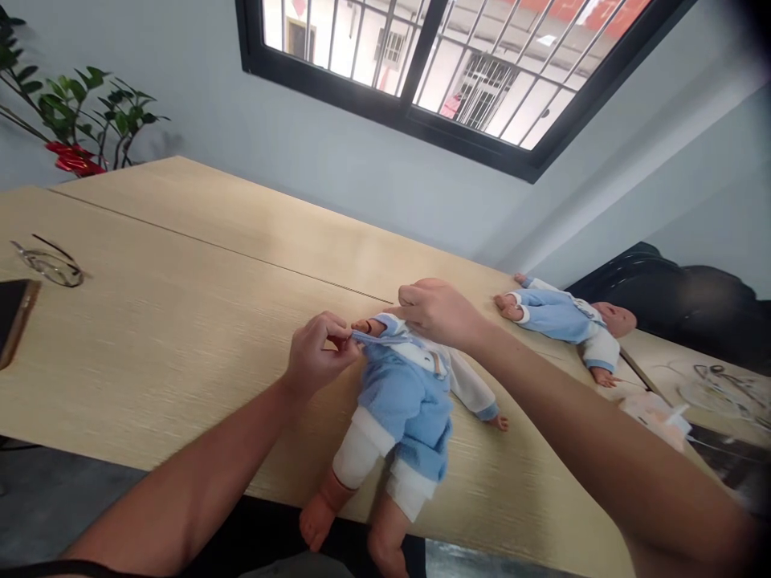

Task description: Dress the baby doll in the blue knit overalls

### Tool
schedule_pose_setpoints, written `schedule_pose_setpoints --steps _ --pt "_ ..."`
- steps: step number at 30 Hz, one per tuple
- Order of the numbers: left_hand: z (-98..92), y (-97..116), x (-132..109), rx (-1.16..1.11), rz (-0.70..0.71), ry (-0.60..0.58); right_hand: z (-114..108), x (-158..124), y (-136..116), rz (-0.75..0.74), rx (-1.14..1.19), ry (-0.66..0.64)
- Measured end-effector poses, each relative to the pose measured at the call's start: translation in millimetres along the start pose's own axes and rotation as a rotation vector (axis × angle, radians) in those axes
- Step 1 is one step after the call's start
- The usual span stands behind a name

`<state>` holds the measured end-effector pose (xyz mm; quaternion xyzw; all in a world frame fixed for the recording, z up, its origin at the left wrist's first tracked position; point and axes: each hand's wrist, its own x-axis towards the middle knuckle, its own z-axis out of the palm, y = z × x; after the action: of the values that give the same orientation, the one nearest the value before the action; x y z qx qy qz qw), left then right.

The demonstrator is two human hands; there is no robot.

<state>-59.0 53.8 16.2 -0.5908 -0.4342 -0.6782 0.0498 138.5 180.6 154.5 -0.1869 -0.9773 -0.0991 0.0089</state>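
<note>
A baby doll (402, 401) in a blue and white outfit lies on its back at the near edge of the wooden table (181, 321), its bare feet hanging over the edge. My left hand (316, 353) pinches the blue fabric of the outfit at the doll's upper left side. My right hand (439, 311) is closed on the outfit's collar at the doll's head end, hiding the head. A second doll (566, 319) in the same blue and white clothes lies further right on the table, untouched.
A pair of glasses (51, 265) and a dark phone or notebook (15, 317) lie at the table's left. A green plant with a red ribbon (75, 120) stands at the back left. A black chair (668, 297) is at the right, under a barred window (458, 64).
</note>
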Motion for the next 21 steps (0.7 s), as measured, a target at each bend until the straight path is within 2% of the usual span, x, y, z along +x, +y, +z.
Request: schedule_pose_setpoints --steps 5,9,14,16,21 --pt "-0.4 -2 -1 -0.022 -0.053 -0.051 -1 -4 5 -0.010 0.008 -0.005" --pt "0.3 -3 -2 0.009 -0.173 -0.090 2 -7 8 -0.007 0.019 0.040" --pt "2.5 -7 -5 0.024 -0.312 -0.127 3 -13 16 0.098 -0.006 0.128" --pt "2.9 -8 -5 0.023 -0.311 -0.117 1 -14 14 0.130 -0.029 0.106" --pt "2.3 -6 -5 -0.008 -0.224 -0.060 -3 -7 -4 0.130 -0.051 -0.067"
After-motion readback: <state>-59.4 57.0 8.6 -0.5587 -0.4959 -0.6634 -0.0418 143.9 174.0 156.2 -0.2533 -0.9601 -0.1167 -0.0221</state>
